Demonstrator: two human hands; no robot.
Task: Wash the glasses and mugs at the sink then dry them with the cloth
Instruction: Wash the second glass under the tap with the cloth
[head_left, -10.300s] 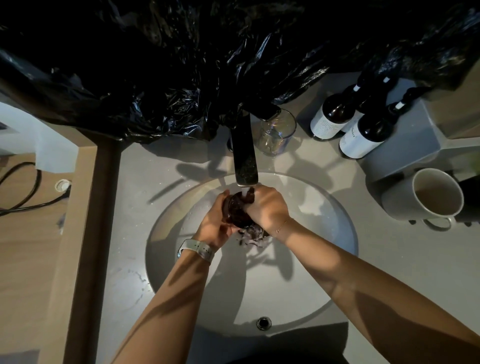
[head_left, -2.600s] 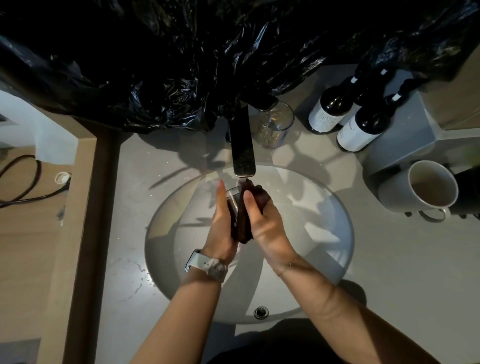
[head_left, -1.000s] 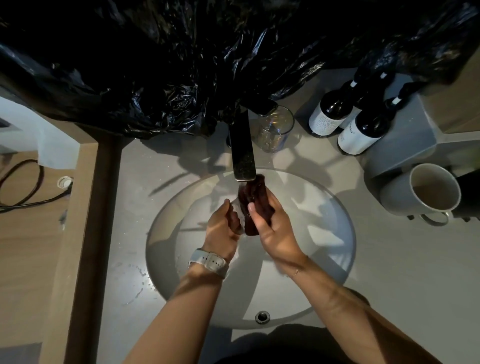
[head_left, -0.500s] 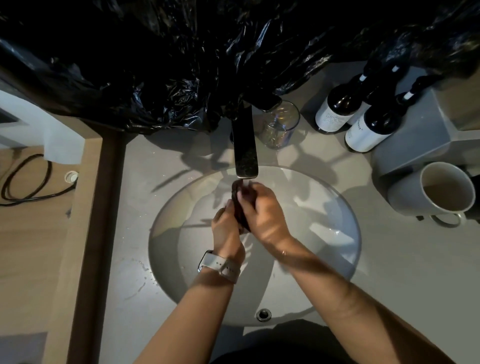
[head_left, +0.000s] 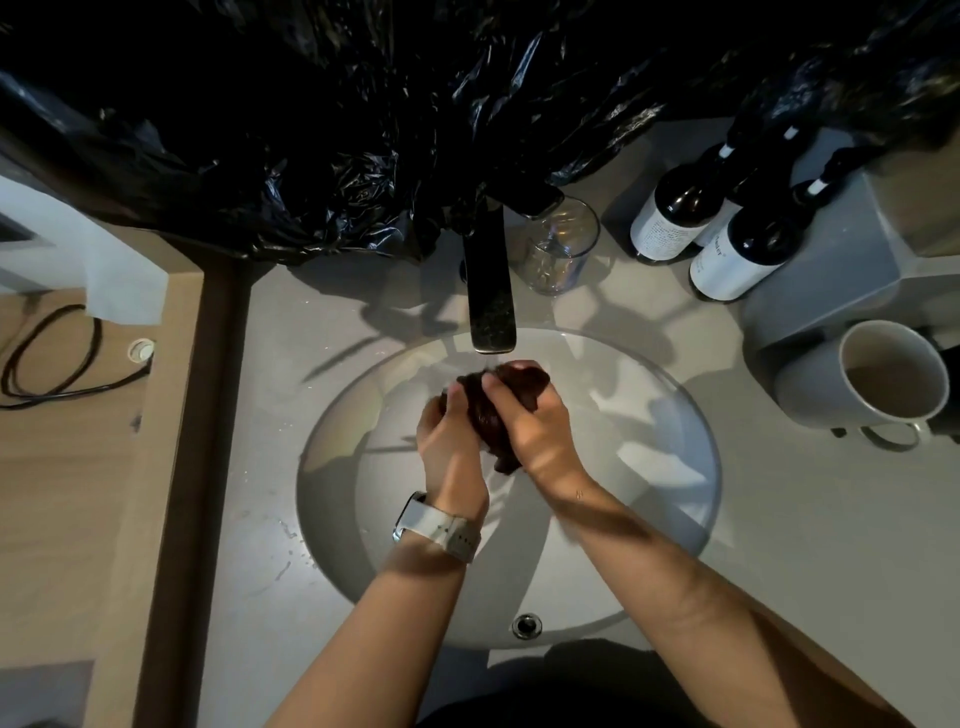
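Note:
Over the round white basin (head_left: 680, 525), right under the dark tap (head_left: 491, 291), both hands meet. My right hand (head_left: 535, 436) grips a bunched dark brown cloth (head_left: 488, 415) and presses it against what my left hand (head_left: 447, 447) holds. That is a small glass, almost wholly covered by the cloth and fingers. A thin stream of water leaves the tap's mouth. A clear glass (head_left: 558, 249) stands upright on the counter behind the tap. At the right, a white mug (head_left: 878, 379) lies tilted on the counter, its mouth towards me.
Two dark bottles with white labels (head_left: 670, 218) (head_left: 737, 254) stand at the back right beside a grey box (head_left: 831, 270). Crumpled black plastic (head_left: 363, 130) hangs over the back of the counter. A wooden ledge with a black cable (head_left: 47, 364) lies to the left.
The cloth, stretched upright along the glass a second ago, is now bunched round it between both hands. The hands have shifted slightly, staying under the tap.

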